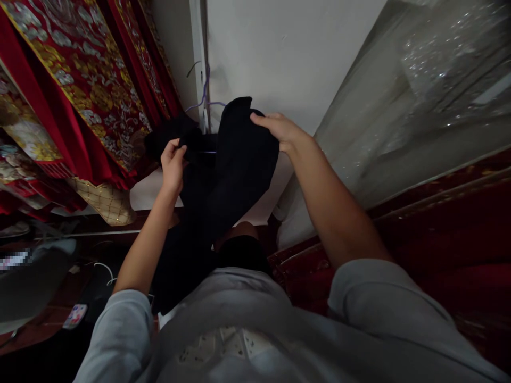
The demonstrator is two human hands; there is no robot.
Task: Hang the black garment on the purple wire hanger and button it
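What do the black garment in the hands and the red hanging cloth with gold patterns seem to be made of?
The black garment: probably a soft matte knit or jersey; it drapes limply and shows no shine. The red hanging cloth with gold patterns: likely woven brocade; the gold motifs glint slightly.

One view only, head-worn, aimed forward and steeply down past the wearer's grey shirt (239,330) along the bottom edge. Near range: black garment (235,170) sits mid-frame, close in. Faces a white wall (287,48); red patterned drapes (91,69) at frame left, red carpet (307,276) lower right.
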